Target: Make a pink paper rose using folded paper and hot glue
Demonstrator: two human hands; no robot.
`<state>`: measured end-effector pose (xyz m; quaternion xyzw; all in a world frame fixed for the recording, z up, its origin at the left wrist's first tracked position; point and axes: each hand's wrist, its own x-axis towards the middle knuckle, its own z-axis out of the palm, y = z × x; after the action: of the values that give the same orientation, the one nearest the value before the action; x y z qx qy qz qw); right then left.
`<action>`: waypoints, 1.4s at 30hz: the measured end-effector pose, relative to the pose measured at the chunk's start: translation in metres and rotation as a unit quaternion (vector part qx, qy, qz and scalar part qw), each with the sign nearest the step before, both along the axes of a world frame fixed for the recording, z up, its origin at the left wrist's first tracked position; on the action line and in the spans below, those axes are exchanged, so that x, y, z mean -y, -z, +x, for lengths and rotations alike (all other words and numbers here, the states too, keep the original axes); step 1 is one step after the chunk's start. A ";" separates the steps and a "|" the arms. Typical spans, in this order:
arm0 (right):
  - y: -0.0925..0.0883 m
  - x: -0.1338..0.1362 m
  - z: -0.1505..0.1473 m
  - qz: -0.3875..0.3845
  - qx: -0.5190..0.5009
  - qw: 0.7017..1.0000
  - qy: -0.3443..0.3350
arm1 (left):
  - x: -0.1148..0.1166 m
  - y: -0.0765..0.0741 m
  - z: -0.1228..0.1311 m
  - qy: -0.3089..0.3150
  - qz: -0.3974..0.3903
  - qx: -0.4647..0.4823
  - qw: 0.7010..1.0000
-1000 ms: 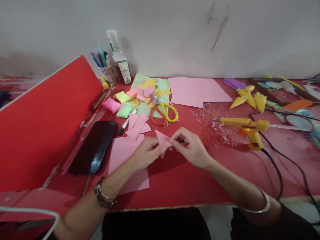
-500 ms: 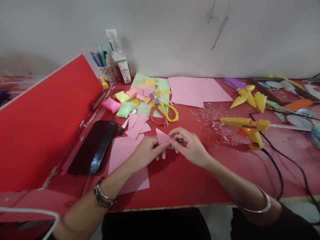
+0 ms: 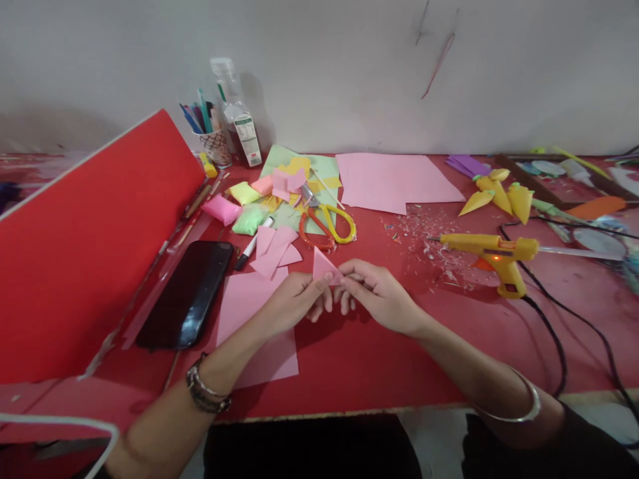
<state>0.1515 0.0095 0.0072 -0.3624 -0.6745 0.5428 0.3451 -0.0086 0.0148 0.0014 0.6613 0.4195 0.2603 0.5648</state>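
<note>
A small pink paper piece, shaped like a pointed triangle, is held between both hands above the red table. My left hand pinches it from the left, thumb lying across its face. At its right corner, my right hand grips it between thumb and fingers. Just beyond the hands lie scissors with one red and one yellow handle loop. Under my left forearm is a flat pink sheet, and several cut pink paper pieces rest at its top.
A yellow glue gun with a lit orange light lies right, its black cord trailing to the table edge. Left are a black phone and a large red board. Behind stand a glass bottle and a pen cup. Yellow paper cones lie back right.
My left thumb has shifted up onto the pink paper, and its tip points higher. The fingers of both hands beneath it have uncurled somewhat. Everything else stays put.
</note>
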 end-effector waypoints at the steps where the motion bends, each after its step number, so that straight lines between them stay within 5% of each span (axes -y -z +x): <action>1: 0.000 0.000 0.000 -0.004 -0.004 1.000 -0.004 | 0.000 0.000 0.000 0.001 0.012 -0.002 1.000; 8: 0.002 -0.001 0.003 -0.016 0.091 0.995 -0.030 | 0.001 0.000 -0.002 0.018 0.113 -0.026 0.993; 18: 0.001 0.002 0.003 -0.050 0.097 0.990 -0.090 | 0.002 0.001 -0.003 0.003 0.148 -0.017 0.989; 25: 0.001 0.000 0.006 -0.028 0.093 0.995 -0.037 | 0.003 -0.001 -0.002 -0.037 0.202 -0.011 0.979; 37: -0.002 -0.003 0.008 0.022 0.039 0.998 0.043 | 0.004 -0.001 -0.003 -0.084 0.157 0.015 0.984; 42: -0.003 -0.002 0.008 0.019 0.001 0.999 0.028 | 0.003 -0.002 -0.002 -0.044 0.132 0.021 0.990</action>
<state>0.1600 0.0118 0.0097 -0.3745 -0.6746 0.5200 0.3665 -0.0110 0.0117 0.0029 0.7051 0.3980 0.3521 0.4695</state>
